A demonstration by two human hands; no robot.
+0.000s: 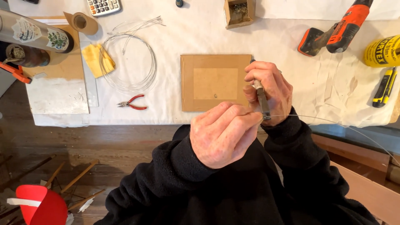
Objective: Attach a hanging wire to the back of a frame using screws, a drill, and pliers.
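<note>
Right hand fingers: the right hand (268, 89) is curled shut around one grey metal hand tool (262, 102), thumb along its side.
Tool axis: its long axis runs away from the person toward them, nearly straight up and down in the view; the working tip points down toward the person's chest, just below the palm.
Left hand fingers: the left hand (223, 133) is pinched closed, thumb and forefinger tips meeting right at the tool's tip, where they nip the thin wire (333, 122).
Wire: one strand in hand; it leaves the tool tip and runs off to the person's right in a long shallow arc that drops toward the lower right edge of the view. It is held in the air in front of the table (175, 116) edge, over the lap.
Sleeves: two, black.
Board: one brown rectangular board (216, 82) lies flat on the table, just beyond the hands.
Pliers: one small red-handled pair of pliers (132, 102), left of the board, tips pointing left.
Wire coil: one loose coil (129, 62) beyond the pliers, with one yellow cloth (98, 59) beside it.
Drill: one orange and black drill (335, 31), far right.
Knife: one yellow and black utility knife (384, 87), at the right edge.
</note>
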